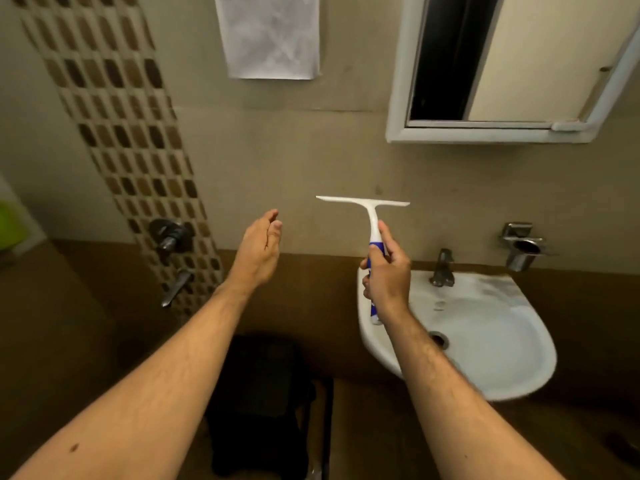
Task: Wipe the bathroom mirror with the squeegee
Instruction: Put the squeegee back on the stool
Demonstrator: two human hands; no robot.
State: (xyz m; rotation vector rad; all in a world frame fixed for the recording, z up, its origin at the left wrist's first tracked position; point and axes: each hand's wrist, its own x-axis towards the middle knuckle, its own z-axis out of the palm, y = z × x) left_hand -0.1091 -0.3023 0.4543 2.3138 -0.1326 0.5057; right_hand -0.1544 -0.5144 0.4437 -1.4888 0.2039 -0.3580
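Now, squeegee (372, 221): upright in the right hand (386, 275), fingers wrapped around its blue-and-white handle; blade level across the top.
Left hand (259, 249): open, holding nothing, apart to the left.
Mirror (498, 60): on the far wall, up and to the right of the blade, well apart.
Key relation: the right hand is nearer; the blade must likely rise rightward above the sink (485, 344).
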